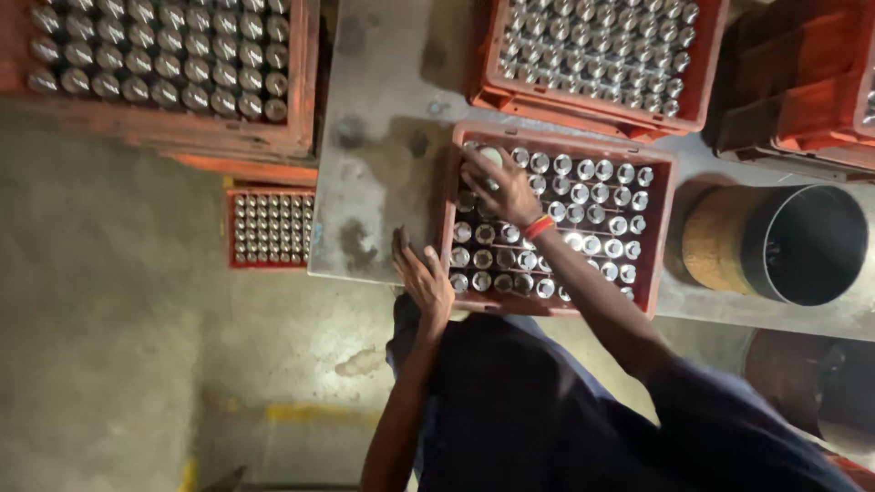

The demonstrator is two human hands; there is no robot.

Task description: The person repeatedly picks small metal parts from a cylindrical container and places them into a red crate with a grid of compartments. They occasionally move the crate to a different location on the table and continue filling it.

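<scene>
The person's dark blue clothes [547,410] fill the bottom of the view, closest to the camera. From there both bare arms reach up to a grey metal counter [383,137] with dark stains. On it sits a red plastic crate [658,228] full of shiny round metal parts [592,219] standing in neat rows. The left hand [424,278] rests at the near left corner of this crate, touching its edge, with the fingers spread wide and nothing in its grip. The right hand [497,187], with a red and orange band [539,227] on its wrist, reaches over the far left corner of the crate. Its fingers are curled down on the parts there, but I cannot tell if the grip has closed on one. A second red crate of the same parts [597,55] sits just behind the first one. A big dark round metal tube [784,241] lies on its side to the right. More red crates of parts [164,64] stand to the left, and one small one [269,228] sits lower down by the grey floor [109,319].
</scene>
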